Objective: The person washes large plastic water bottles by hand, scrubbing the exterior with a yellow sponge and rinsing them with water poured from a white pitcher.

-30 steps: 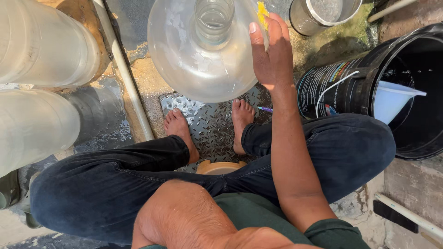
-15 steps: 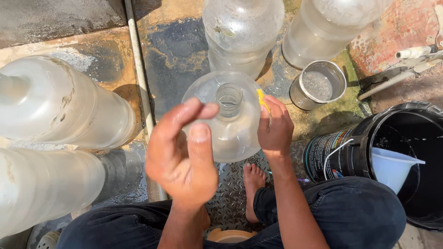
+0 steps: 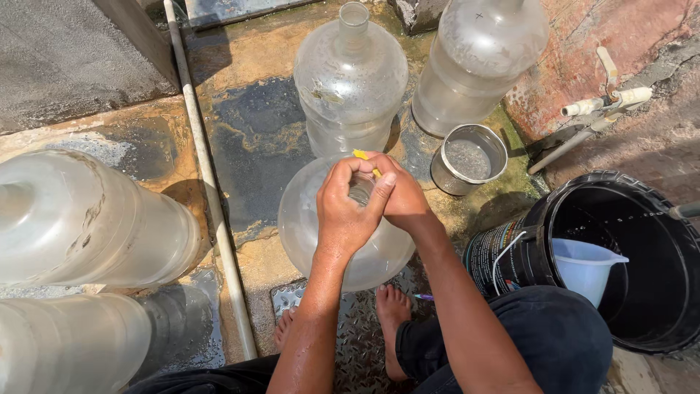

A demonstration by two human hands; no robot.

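Observation:
A large clear water jug (image 3: 306, 226) stands upright on the wet ground between my bare feet. My left hand (image 3: 348, 208) is wrapped around its neck at the top. My right hand (image 3: 403, 197) presses against the left one and pinches a small yellow thing (image 3: 364, 157) at the jug's mouth. The mouth itself is hidden under my hands.
Two more clear jugs (image 3: 350, 80) (image 3: 481, 58) stand behind, two lie at the left (image 3: 80, 219). A metal cup (image 3: 469, 158) sits right of the jug. A black bucket (image 3: 642, 248) holds a white jug-shaped scoop (image 3: 583, 266). A white pipe (image 3: 208, 182) runs along the floor; a tap (image 3: 605, 102) is at the right.
My left hand has come down from open in the air onto the jug's neck. The camera has tilted up, and both hands now meet at the mouth.

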